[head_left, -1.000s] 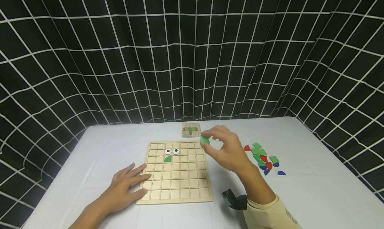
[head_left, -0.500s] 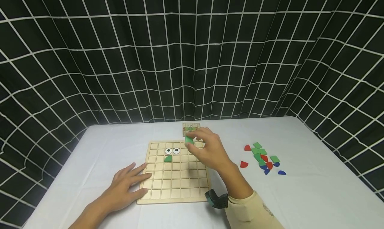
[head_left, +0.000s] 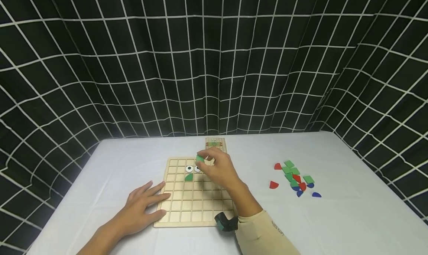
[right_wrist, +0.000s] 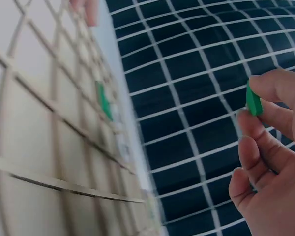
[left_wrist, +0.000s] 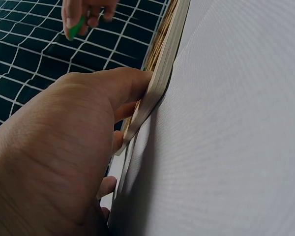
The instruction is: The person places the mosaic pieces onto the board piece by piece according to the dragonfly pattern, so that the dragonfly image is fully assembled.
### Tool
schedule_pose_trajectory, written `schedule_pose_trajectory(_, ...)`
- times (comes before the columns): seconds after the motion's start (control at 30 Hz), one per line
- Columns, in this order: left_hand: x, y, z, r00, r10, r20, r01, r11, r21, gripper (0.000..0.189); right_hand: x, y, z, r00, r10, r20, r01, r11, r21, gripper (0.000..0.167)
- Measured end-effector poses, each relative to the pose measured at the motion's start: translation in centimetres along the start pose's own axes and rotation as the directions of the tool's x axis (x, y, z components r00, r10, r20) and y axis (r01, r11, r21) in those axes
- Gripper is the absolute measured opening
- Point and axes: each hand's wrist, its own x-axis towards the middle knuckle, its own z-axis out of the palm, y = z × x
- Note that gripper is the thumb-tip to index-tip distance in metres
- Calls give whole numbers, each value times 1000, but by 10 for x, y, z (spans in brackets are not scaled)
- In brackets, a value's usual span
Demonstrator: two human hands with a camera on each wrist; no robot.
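Note:
My right hand [head_left: 219,169] pinches a green tile [right_wrist: 254,101] between thumb and fingertips, held above the wooden grid board [head_left: 197,216]. In the head view it hovers near the two round eye pieces [head_left: 189,169], partly covering the right one. Below the left eye, a green quarter-round piece [head_left: 188,177] lies in a cell. My left hand [head_left: 142,206] rests at the board's left edge with fingers spread, a few fingertips over the rim. In the left wrist view its thumb touches the board's side.
Behind the board lies a small pattern card [head_left: 215,143], partly hidden by the right hand. Several loose green tiles [head_left: 289,163], red pieces [head_left: 274,185] and blue pieces [head_left: 316,195] lie on the white table [head_left: 347,218] at the right. A dark gridded curtain [head_left: 219,62] surrounds the table.
My right hand has moved left with the green tile, from the board's right edge to above the eye pieces. The left hand stays on the board's left edge.

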Motion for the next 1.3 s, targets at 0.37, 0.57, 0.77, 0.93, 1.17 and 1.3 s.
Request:
schedule_pose_trajectory(0.37, 0, 4, -3, 1000, -9, 10, 9, 1000, 4, 41, -5, 24, 28, 978, 166, 125, -161, 986, -49, 23)
schedule_pose_trajectory(0.57, 0, 5, -3, 1000, -22, 18, 22, 1000, 3, 41, -9, 32, 37, 959, 222, 177, -199, 970, -138, 25)
schedule_pose_trajectory(0.77, 0, 4, -3, 999, -25, 20, 25, 1000, 3, 41, -10, 33, 42, 951, 246, 188, -208, 957, -202, 25)
schedule_pose_trajectory(0.93, 0, 4, -3, 999, -28, 18, 28, 1000, 12, 41, -9, 33, 44, 945, 262, 195, -211, 946, -246, 27)
schedule_pose_trajectory(1.17, 0, 4, -3, 1000, -21, 13, 21, 1000, 12, 41, -10, 33, 45, 942, 268, 201, -203, 934, -294, 28)
schedule_pose_trajectory(1.3, 0, 4, -2, 999, -29, 17, 29, 1000, 10, 41, -10, 30, 42, 946, 254, 202, -195, 942, -271, 30)
